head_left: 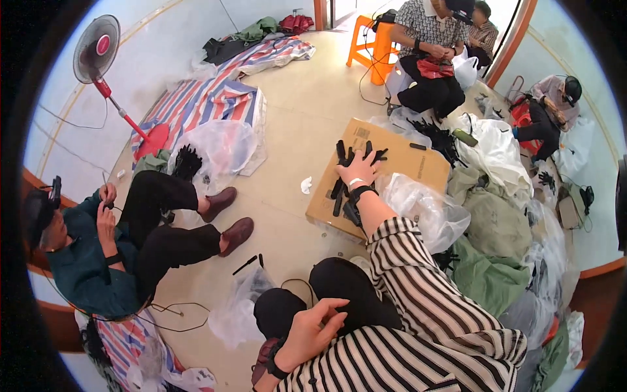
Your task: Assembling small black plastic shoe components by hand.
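Note:
My right hand (358,168) reaches forward over a brown cardboard box (421,171), its fingers spread on a loose pile of short black stick-like pieces (337,189). The exact kind of these pieces is too small to tell. One more black piece (418,146) lies apart near the box's far right edge. Close to my body, my left hand (319,330) hovers by my lap, thumb and forefinger apart and nothing visible between them; its other fingers are partly hidden. A clear plastic bag (424,206) lies on the box beside my right forearm.
Left of me a seated person (98,261) handles something small. Other people sit working at the back right. Green and white cloth sacks (490,261) heap up on the right. A floor fan (98,52) stands on a striped sheet (209,98); cables (176,320) cross the floor.

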`<control>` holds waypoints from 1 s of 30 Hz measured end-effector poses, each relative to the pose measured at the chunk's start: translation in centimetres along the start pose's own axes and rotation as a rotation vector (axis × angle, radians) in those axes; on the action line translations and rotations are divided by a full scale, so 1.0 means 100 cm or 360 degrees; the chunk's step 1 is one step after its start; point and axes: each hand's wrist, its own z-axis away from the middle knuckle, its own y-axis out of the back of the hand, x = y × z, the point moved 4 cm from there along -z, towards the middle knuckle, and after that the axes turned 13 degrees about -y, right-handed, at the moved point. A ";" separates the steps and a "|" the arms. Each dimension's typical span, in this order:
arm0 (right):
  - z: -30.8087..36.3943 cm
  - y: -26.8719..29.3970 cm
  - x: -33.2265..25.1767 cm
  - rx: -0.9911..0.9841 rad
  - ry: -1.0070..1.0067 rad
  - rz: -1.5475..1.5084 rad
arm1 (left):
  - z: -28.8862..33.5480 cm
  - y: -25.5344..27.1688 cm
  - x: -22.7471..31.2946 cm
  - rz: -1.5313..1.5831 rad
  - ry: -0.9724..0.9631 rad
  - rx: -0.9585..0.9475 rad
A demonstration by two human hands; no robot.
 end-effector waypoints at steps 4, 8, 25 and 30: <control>-0.009 -0.010 0.006 0.0162 0.0120 -0.0069 | -0.004 0.001 -0.006 -0.0064 -0.0120 -0.0012; -0.013 -0.011 0.008 0.0281 0.0181 -0.0028 | -0.003 0.002 -0.002 -0.0105 -0.0108 -0.0020; 0.050 0.085 -0.002 -0.1193 0.0276 -0.2159 | -0.001 0.030 -0.007 0.0620 -0.0041 0.0918; 0.203 0.129 0.062 -0.1880 0.0572 -0.1609 | -0.002 0.017 -0.014 0.1094 0.0044 0.0931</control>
